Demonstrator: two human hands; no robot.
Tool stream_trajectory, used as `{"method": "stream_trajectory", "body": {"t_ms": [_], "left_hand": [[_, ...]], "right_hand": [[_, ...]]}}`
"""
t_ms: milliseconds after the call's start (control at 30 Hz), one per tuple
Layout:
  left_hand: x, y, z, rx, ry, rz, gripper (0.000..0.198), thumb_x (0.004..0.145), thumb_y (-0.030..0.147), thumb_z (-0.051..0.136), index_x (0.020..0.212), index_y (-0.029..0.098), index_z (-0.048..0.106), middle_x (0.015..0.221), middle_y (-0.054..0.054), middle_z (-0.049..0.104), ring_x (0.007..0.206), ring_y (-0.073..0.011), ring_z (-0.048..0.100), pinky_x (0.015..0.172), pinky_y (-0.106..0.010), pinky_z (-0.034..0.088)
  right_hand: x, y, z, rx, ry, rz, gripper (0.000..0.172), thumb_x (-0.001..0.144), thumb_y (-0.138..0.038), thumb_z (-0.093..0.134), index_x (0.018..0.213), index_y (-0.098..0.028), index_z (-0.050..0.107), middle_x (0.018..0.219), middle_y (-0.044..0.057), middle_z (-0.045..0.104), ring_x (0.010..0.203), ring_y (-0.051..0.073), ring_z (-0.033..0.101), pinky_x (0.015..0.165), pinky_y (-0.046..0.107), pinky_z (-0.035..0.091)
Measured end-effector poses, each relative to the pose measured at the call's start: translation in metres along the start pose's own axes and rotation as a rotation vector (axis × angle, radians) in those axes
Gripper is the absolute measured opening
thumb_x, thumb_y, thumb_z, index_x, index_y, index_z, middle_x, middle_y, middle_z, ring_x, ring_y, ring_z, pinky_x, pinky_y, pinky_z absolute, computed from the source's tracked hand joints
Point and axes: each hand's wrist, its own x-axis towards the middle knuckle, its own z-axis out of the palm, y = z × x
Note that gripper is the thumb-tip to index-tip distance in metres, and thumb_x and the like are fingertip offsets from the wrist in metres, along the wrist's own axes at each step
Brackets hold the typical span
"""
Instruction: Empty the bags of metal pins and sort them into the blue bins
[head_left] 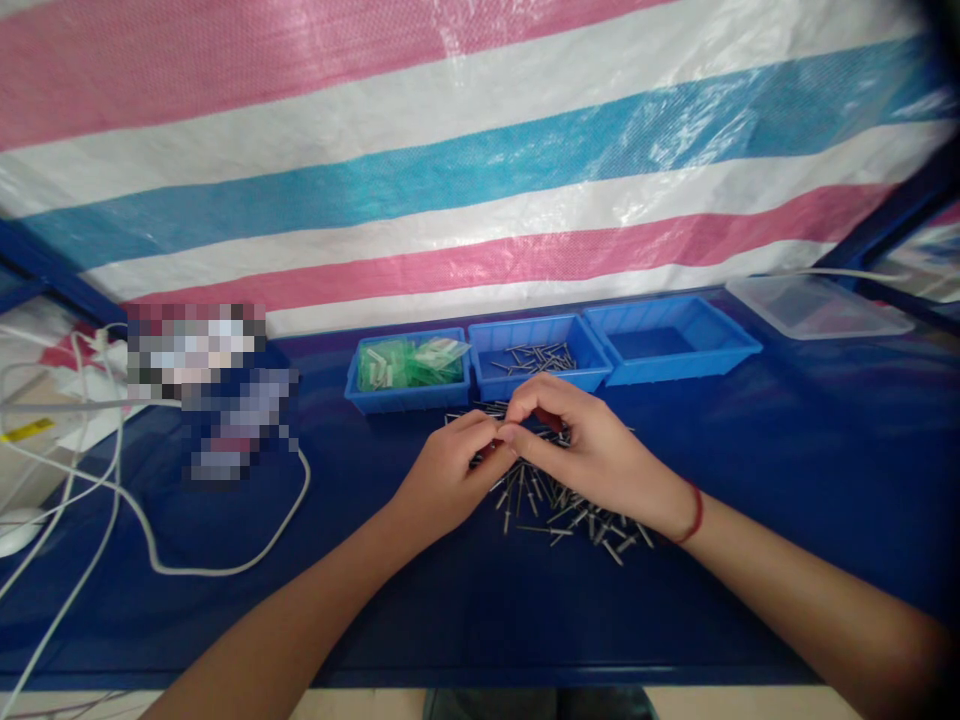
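Note:
A loose pile of silvery pop rivets (525, 490) lies on the blue table, partly covered by my hands. Above the pile, my left hand (457, 465) and my right hand (577, 440) meet at the fingertips. The fingers of both are pinched together; whatever sits between them is hidden or too small to name. Just behind my hands stands a blue bin (540, 350) with more rivets in it. To its left, another blue bin (409, 398) holds green plastic packets (412, 362).
A third blue bin (675, 345) adjoins on the right, with a clear plastic lid (821, 306) beyond it. White cables (225, 572) loop over the table's left side. A striped plastic sheet (450, 180) hangs behind. The table's front edge (480, 676) runs below my forearms.

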Motion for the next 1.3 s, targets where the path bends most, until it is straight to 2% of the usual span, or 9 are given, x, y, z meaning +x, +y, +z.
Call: {"method": "stream_trajectory", "body": {"t_ms": [333, 533, 667, 800, 967, 1033, 1100, 1300], "left_hand": [[0.0, 0.0, 0.001, 0.044, 0.034, -0.016, 0.019, 0.09, 0.029, 0.052, 0.078, 0.016, 0.059, 0.072, 0.0, 0.054, 0.065, -0.0111, 0.05, 0.06, -0.022, 0.038], [0.0, -0.001, -0.003, 0.023, 0.095, -0.059, 0.015, 0.089, 0.03, 0.054, 0.088, 0.017, 0.063, 0.08, -0.001, 0.061, 0.07, -0.0119, 0.055, 0.065, -0.023, 0.041], [0.001, -0.001, -0.006, 0.042, 0.166, -0.085, 0.015, 0.088, 0.03, 0.055, 0.086, 0.017, 0.063, 0.079, -0.001, 0.061, 0.07, -0.0121, 0.054, 0.068, -0.023, 0.042], [0.001, 0.001, -0.006, 0.043, 0.175, -0.113, 0.019, 0.09, 0.031, 0.051, 0.086, 0.016, 0.063, 0.077, -0.001, 0.061, 0.07, -0.0123, 0.054, 0.068, -0.024, 0.043], [-0.001, 0.0, -0.002, -0.03, 0.159, -0.137, 0.031, 0.091, 0.032, 0.049, 0.118, 0.017, 0.056, 0.088, -0.002, 0.063, 0.073, -0.0118, 0.056, 0.07, -0.023, 0.045], [-0.002, 0.0, -0.002, -0.044, 0.149, -0.131, 0.036, 0.092, 0.032, 0.049, 0.124, 0.017, 0.052, 0.089, -0.002, 0.063, 0.073, -0.0115, 0.056, 0.071, -0.023, 0.045], [-0.003, 0.001, -0.002, -0.026, 0.127, -0.112, 0.033, 0.092, 0.031, 0.049, 0.121, 0.017, 0.055, 0.088, -0.002, 0.063, 0.074, -0.0117, 0.057, 0.073, -0.024, 0.045], [-0.002, 0.0, -0.001, 0.118, 0.028, 0.013, 0.023, 0.092, 0.025, 0.047, 0.105, 0.018, 0.065, 0.092, -0.005, 0.064, 0.085, -0.0155, 0.058, 0.081, -0.028, 0.044]], "right_hand": [[0.0, -0.003, 0.0, -0.014, 0.03, -0.04, 0.008, 0.086, -0.02, 0.056, 0.08, -0.02, 0.06, 0.081, 0.003, 0.061, 0.078, 0.015, 0.055, 0.07, 0.029, 0.043], [0.002, 0.002, -0.005, -0.037, 0.024, -0.044, 0.009, 0.088, -0.023, 0.055, 0.083, -0.02, 0.062, 0.082, 0.002, 0.062, 0.076, 0.015, 0.054, 0.068, 0.029, 0.043], [0.004, 0.004, -0.01, -0.106, 0.012, -0.047, 0.01, 0.089, -0.024, 0.054, 0.084, -0.02, 0.061, 0.081, 0.003, 0.061, 0.077, 0.016, 0.055, 0.069, 0.029, 0.043], [0.005, 0.005, -0.015, -0.275, -0.015, -0.142, 0.012, 0.09, -0.023, 0.052, 0.085, -0.018, 0.061, 0.085, 0.005, 0.062, 0.084, 0.018, 0.055, 0.078, 0.034, 0.043], [0.007, 0.018, -0.021, -0.523, 0.08, -0.242, 0.015, 0.091, -0.027, 0.051, 0.09, -0.018, 0.063, 0.091, 0.007, 0.064, 0.086, 0.021, 0.055, 0.077, 0.036, 0.042], [0.01, 0.027, -0.023, -0.605, 0.155, -0.219, 0.017, 0.091, -0.029, 0.051, 0.09, -0.018, 0.064, 0.09, 0.007, 0.064, 0.085, 0.022, 0.056, 0.076, 0.036, 0.042], [0.012, 0.037, -0.025, -0.692, 0.21, -0.158, 0.02, 0.091, -0.031, 0.051, 0.087, -0.018, 0.065, 0.089, 0.007, 0.064, 0.085, 0.022, 0.056, 0.074, 0.036, 0.04], [0.013, 0.048, -0.027, -0.824, 0.216, 0.034, 0.027, 0.09, -0.039, 0.051, 0.085, -0.019, 0.069, 0.086, 0.007, 0.063, 0.084, 0.023, 0.056, 0.072, 0.035, 0.037]]}}
